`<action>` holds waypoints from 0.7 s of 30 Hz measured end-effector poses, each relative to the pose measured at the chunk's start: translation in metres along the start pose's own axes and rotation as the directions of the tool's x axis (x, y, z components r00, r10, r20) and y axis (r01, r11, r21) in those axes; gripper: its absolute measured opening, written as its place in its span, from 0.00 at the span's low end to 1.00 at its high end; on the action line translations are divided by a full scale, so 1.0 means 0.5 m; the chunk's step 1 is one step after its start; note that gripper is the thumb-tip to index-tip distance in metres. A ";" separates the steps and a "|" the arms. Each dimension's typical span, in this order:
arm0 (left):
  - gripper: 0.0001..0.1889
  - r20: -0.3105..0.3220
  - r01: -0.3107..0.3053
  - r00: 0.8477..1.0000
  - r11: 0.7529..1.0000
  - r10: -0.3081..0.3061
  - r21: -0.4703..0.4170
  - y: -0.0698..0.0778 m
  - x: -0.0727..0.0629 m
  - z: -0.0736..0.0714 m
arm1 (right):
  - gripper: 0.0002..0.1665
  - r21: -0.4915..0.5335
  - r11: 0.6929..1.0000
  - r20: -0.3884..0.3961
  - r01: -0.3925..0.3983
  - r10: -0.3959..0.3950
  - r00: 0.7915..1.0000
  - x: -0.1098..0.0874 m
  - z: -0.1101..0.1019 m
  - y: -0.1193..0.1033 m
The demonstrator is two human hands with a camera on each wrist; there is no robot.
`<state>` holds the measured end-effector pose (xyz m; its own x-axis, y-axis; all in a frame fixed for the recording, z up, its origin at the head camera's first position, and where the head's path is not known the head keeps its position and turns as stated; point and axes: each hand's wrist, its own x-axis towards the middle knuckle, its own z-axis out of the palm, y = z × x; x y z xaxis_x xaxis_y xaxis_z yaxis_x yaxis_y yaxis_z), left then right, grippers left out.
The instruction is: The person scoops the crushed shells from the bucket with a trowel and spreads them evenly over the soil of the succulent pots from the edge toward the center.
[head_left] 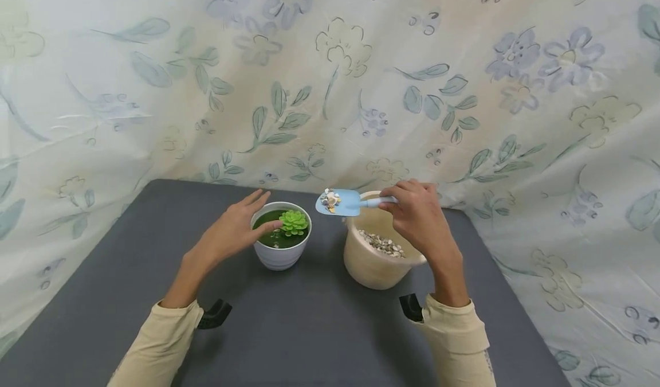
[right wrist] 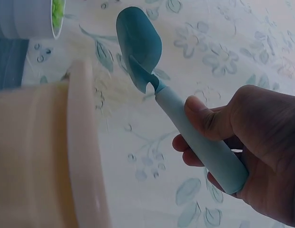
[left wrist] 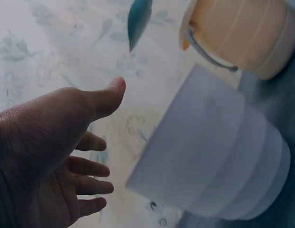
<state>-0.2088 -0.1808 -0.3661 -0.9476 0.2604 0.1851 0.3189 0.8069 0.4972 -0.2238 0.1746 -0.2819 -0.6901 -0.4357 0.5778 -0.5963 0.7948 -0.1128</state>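
My right hand (head_left: 420,212) grips the handle of a light blue trowel (head_left: 350,202), which points left with a small heap of pebbles (head_left: 330,199) on its blade. In the right wrist view the thumb and fingers wrap round the handle (right wrist: 200,137). Below that hand stands a cream bucket (head_left: 373,269) with more pebbles (head_left: 381,243) inside. My left hand (head_left: 232,226) is held beside the white ribbed pot (head_left: 280,256), fingers extended and holding nothing. Inside the pot a bright green succulent (head_left: 294,222) sits on a dark green surface with a few pale pebbles.
Pot and bucket stand side by side on a dark grey table (head_left: 309,329). A floral cloth (head_left: 330,89) hangs behind the table's far edge and along its sides. The bucket has a grey handle (left wrist: 209,54), seen in the left wrist view.
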 end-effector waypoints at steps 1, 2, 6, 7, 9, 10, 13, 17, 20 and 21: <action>0.45 0.003 -0.003 1.000 1.000 0.003 -0.006 -0.008 0.001 0.003 | 0.07 -0.001 1.000 0.004 0.006 -0.006 1.000 0.003 0.004 -0.005; 0.46 0.006 -0.005 1.000 1.000 0.005 -0.015 -0.015 0.002 0.005 | 0.07 -0.004 1.000 0.009 0.011 -0.011 1.000 0.006 0.007 -0.011; 0.49 0.015 -0.010 1.000 0.999 0.011 -0.039 -0.038 0.003 0.013 | 0.07 -0.013 0.999 0.020 0.037 -0.037 0.999 0.019 0.023 -0.032; 0.50 0.020 -0.005 1.000 0.999 0.006 -0.054 -0.041 0.002 0.014 | 0.08 -0.017 0.999 0.022 0.045 -0.044 0.999 0.022 0.028 -0.036; 0.51 0.031 0.010 0.999 0.996 -0.007 -0.086 -0.045 0.001 0.016 | 0.08 -0.036 0.998 0.023 0.060 -0.059 0.998 0.028 0.036 -0.045; 0.52 0.037 0.015 0.999 0.995 -0.011 -0.098 -0.047 0.001 0.016 | 0.08 -0.039 0.997 0.024 0.064 -0.063 0.998 0.031 0.041 -0.049; 0.56 0.062 0.037 0.998 0.989 -0.029 -0.145 -0.048 -0.001 0.018 | 0.08 -0.049 0.996 0.044 0.070 -0.068 0.997 0.038 0.056 -0.061; 0.61 0.075 0.031 0.997 0.986 -0.018 -0.164 -0.048 -0.002 0.022 | 0.08 -0.055 0.997 0.093 0.053 -0.048 0.995 0.044 0.076 -0.077; 0.62 0.079 0.013 0.997 0.984 0.002 -0.180 -0.047 -0.007 0.026 | 0.09 -0.069 0.997 0.135 0.043 -0.033 0.990 0.049 0.087 -0.090; 0.62 0.085 0.012 0.996 0.982 0.004 -0.187 -0.047 -0.010 0.028 | 0.09 -0.073 0.997 0.148 0.041 -0.030 0.989 0.051 0.090 -0.094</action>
<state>-0.2121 -0.1937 -0.3907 -0.9447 0.3074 0.1142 0.3051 0.6966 0.6493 -0.2318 0.1068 -0.2984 -0.7249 -0.5173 0.4548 -0.5929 0.8047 -0.0299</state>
